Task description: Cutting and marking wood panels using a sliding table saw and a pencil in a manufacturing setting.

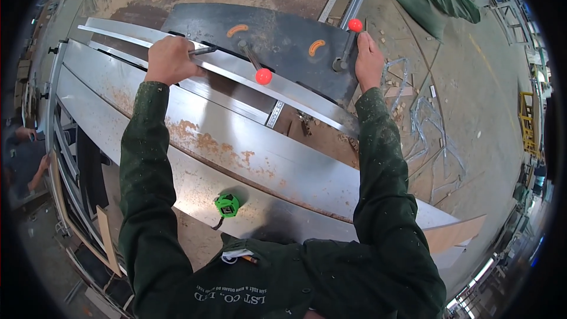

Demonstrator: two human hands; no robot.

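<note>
My left hand is closed over a long aluminium fence rail. A dark grey rod sticks out beside its fingers; whether the hand also holds it I cannot tell. My right hand is closed at the right edge of a dark metal plate, its fingertips partly hidden. Right beside it stands a lever with a red ball knob. A second lever, with another red knob, leans over the rail between my hands. Two curved orange-edged slots show in the plate.
Sawdust lies on the silver machine table before me. A green tape measure rests on its near part. Offcuts and clear strips litter the floor at right, with a green sack beyond. Another person is at far left.
</note>
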